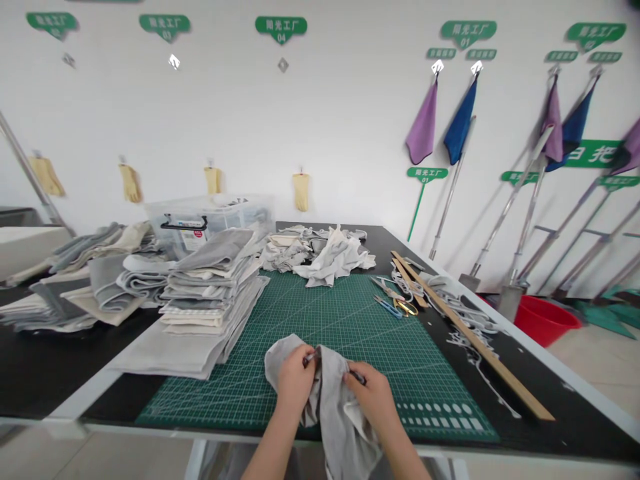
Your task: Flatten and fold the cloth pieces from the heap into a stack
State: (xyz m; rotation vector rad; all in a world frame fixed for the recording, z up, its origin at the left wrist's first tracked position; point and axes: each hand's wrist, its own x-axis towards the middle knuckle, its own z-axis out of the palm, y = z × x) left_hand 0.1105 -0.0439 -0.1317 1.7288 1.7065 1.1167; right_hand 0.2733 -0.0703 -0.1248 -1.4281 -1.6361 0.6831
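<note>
A light grey piece of cloth (333, 383) is bunched up at the near edge of the green cutting mat (320, 303), with its lower part hanging toward me over the table edge. My left hand (296, 373) pinches the cloth on its left side, fingers closed. On the right side, my right hand (369, 390) grips the same cloth between thumb and fingers. A small dark thing shows at the fingers of each hand, too small to name. A folded ridge of fabric stands up between the two hands.
Folded grey cloths (200, 307) are stacked at left, before a clear plastic box (215, 223). Crumpled cloths (330, 257) lie at the back. Scissors (400, 303), wooden strips (475, 340) and fabric cords (465, 310) lie right. A red bucket (545, 320) stands beyond the table.
</note>
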